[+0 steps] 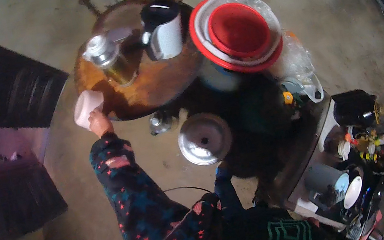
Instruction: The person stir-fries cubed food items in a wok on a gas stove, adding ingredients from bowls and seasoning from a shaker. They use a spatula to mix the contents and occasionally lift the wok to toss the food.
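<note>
My left hand grips a pale pink plastic tub, tilted at the near left edge of a round wooden table. A clear jug or pot with a silver-white top stands on the table beyond it, holding yellowish liquid. To its right is a white electric kettle with a black lid. My right hand is out of view. Below the table, near a dark blue cuff or shoe, sits a round shiny metal lid or basin with a dark centre.
Stacked red and white basins and clear plastic bags lie right of the table. A glass or metal vessel is below it. Farther right, a counter carries a grey pot, jars and bottles. Dark cabinets line the left.
</note>
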Tool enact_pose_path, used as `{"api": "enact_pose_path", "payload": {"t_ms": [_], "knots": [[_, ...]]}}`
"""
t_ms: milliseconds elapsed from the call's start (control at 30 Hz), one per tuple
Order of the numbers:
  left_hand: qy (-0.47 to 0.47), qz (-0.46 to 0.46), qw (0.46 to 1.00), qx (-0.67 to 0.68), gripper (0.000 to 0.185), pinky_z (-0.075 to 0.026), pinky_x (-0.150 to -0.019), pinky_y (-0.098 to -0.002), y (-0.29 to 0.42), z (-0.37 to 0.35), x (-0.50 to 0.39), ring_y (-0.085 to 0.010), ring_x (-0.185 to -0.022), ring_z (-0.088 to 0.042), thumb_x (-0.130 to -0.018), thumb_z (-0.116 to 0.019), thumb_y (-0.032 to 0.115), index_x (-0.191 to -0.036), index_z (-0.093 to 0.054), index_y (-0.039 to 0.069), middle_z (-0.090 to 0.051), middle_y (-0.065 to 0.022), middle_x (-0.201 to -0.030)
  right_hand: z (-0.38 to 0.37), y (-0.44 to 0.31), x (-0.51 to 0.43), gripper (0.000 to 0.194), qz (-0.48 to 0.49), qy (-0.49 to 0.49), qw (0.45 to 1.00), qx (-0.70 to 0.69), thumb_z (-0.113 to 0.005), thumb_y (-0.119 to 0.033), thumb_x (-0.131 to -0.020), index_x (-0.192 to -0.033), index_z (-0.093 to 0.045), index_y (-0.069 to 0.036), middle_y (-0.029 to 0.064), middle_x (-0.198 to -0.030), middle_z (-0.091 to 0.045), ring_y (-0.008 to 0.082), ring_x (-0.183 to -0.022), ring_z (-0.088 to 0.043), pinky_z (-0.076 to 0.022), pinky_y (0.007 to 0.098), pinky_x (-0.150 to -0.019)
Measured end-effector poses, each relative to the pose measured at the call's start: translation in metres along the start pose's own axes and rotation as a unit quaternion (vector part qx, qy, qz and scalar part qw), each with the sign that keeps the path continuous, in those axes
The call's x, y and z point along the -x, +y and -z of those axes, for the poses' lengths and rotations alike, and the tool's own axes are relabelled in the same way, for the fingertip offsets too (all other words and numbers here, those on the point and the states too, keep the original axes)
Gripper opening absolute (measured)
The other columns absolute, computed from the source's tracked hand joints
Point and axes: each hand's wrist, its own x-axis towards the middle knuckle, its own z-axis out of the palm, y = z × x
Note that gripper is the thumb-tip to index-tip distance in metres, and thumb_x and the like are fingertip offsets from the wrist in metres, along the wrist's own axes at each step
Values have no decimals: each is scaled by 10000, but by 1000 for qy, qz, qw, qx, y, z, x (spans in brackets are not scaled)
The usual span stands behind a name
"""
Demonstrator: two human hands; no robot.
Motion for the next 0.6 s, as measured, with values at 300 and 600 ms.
{"api": "enact_pose_path", "payload": {"t_ms": [300, 600], "knots": [[-172, -124, 975, 73, 378, -450, -849, -438, -18, -109, -33, -345, -1023, -554, -827, -541, 260, -1131, -560, 37, -582, -190, -1099, -16, -51, 38, 259, -8, -55, 991, -118, -561, -201, -863, -1013, -633, -2, 102, -801, -661, 191, -668, -616, -492, 338, -621], [-20, -139, 984, 111, 440, -451, -798, -438, 34, -66, 83, -371, -950, -551, -829, -574, 215, -1219, -494, 29, -560, -199, -1085, -154, 84, 54, 587, 326, -196, 895, -234, -547, -503, -859, -1194, -527, -21, 232, -995, -616, 361, -919, -596, -446, 428, -802]]}}
